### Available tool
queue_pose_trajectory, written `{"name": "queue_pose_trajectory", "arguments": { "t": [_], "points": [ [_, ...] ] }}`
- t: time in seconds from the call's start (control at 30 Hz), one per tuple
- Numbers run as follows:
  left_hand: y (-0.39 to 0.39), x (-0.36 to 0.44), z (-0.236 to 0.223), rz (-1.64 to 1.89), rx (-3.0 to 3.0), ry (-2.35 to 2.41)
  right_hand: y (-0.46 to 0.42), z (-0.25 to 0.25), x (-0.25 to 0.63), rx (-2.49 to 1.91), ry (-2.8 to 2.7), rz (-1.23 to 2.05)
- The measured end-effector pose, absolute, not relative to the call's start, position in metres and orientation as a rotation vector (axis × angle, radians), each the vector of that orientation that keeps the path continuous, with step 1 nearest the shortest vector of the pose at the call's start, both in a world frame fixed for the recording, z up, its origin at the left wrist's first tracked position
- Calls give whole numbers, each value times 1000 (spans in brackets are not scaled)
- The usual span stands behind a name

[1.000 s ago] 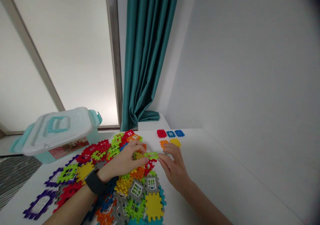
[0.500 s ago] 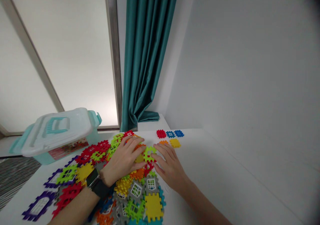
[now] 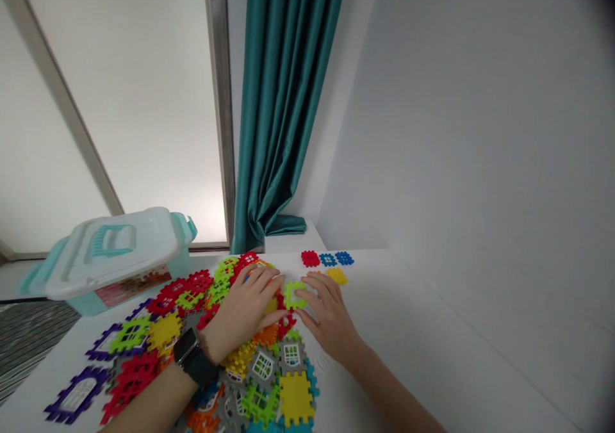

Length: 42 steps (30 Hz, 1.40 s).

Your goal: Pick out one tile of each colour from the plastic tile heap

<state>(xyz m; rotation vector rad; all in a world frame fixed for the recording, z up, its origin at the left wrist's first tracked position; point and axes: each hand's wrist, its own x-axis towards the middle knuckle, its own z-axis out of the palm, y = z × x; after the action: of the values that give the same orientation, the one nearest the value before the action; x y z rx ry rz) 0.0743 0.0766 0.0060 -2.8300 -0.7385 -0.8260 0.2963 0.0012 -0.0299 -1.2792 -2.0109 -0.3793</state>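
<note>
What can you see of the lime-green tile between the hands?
The lime-green tile is a plastic waffle-block piece: a square frame with toothed, interlocking edges and an open centre. It lies roughly flat, slightly askew, at the edge of the heap, above a red piece. The fingers of the right hand reach its right edge; the left hand lies just left of it, contact unclear.

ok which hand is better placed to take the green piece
Probably the right hand: its fingertips sit right beside the green piece, from outside the pile, while the left hand lies over the pile, covering a yellow piece.
</note>
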Motion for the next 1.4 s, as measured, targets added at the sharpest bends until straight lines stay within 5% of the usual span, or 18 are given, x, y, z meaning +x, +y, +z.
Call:
{"name": "queue_pose_trajectory", "arguments": {
  "t": [0.37,1.0,1.4],
  "points": [
    [80,67,-6,-526,-3016,-828,48,-39,322,-1579,-2219,-208],
    [79,67,-8,-475,-3048,-793,12,-47,303,-1577,-2337,-190],
    [81,67,-7,-458,-3074,-802,68,-39,313,-1685,-2362,-17]
  ]
}}
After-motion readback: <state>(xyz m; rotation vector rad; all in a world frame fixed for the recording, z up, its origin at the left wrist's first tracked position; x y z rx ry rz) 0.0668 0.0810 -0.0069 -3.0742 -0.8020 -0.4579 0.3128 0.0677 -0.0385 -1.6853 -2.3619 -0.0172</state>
